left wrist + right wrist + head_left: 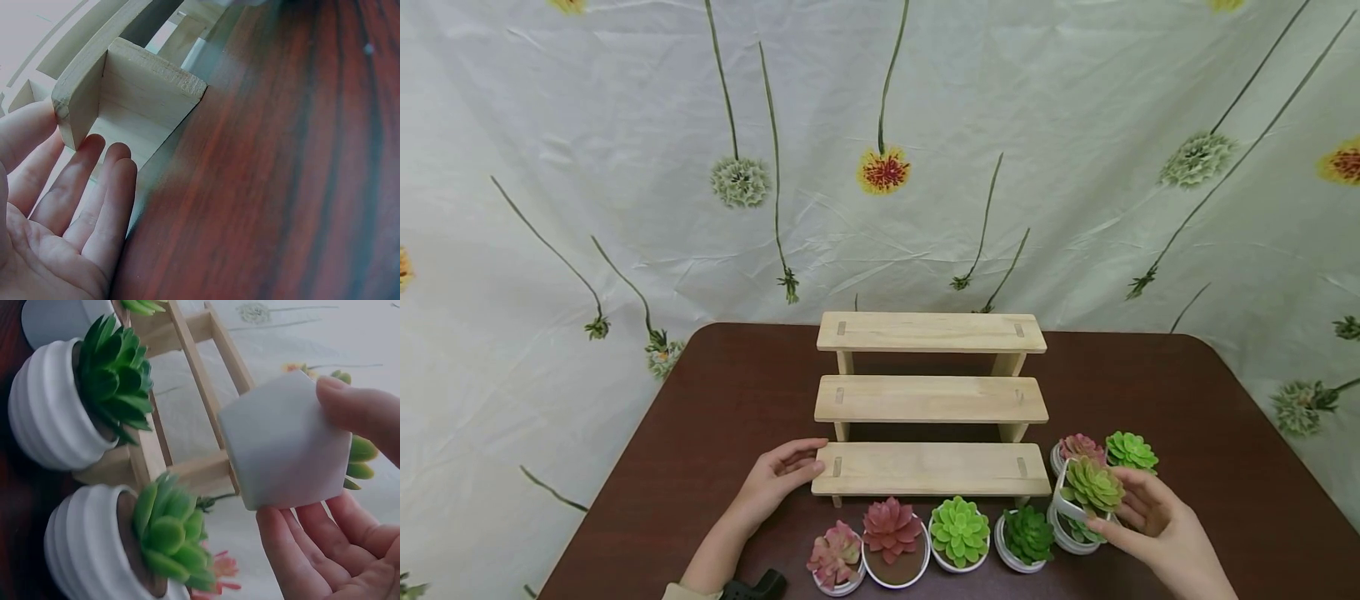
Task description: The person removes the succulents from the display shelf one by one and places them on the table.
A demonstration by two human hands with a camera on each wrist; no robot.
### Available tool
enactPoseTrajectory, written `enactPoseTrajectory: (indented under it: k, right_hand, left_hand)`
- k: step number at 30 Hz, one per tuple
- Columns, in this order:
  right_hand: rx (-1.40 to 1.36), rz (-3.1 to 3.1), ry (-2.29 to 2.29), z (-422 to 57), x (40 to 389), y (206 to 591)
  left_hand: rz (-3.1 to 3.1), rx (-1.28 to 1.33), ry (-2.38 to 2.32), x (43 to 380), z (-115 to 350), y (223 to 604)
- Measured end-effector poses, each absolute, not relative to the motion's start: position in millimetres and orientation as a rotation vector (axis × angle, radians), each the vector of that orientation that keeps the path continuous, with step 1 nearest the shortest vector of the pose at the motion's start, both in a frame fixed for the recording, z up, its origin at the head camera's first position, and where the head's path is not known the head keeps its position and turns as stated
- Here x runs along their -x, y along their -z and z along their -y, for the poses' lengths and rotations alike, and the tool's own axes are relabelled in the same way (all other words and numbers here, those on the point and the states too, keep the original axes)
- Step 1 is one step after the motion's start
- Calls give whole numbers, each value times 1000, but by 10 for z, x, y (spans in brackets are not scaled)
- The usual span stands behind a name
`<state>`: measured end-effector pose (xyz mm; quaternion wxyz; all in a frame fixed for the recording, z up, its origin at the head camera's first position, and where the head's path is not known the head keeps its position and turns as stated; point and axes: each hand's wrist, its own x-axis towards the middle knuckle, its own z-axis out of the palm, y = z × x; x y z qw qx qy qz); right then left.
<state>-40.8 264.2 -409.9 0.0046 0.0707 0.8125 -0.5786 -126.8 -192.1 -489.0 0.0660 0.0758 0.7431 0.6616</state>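
Observation:
My right hand [1157,521] grips a square-sided white pot [287,444] with a green succulent [1093,485], thumb on one side and fingers on the other. It hangs tilted above another potted succulent [169,528] in a ribbed white pot, partly covering it in the head view. My left hand [778,483] is at the left end of the lowest board [925,469] of a three-step wooden stand [134,94]. Its thumb touches the board's end, and the other fingers extend loosely beside and below it.
In front of the stand is a row of potted succulents: a pink one [837,557], a dark red one [892,533], a bright green one [959,533] and a dark green one [1028,535]. Behind the held pot are another pink [1081,447] and green succulent [1131,451]. A floral cloth [625,167] hangs behind the table [715,400].

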Motion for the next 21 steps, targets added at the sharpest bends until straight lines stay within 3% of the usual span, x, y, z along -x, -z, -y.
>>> enactPoseTrajectory:
  k: [5,14,21]
  right_hand:
    - [-156,-2504,1931,-2720,331,4205]
    - [352,-2259,2373,-2867,194,4453]
    - [356,-2114,2496,-2951,105,4555]
  left_hand:
    - [-2249,-229,-1988,1267,1926,4890]
    - [-2222,-214,-1985,1263,1925,4877]
    - [-2222,-245,-1984,1259,1926,4863]
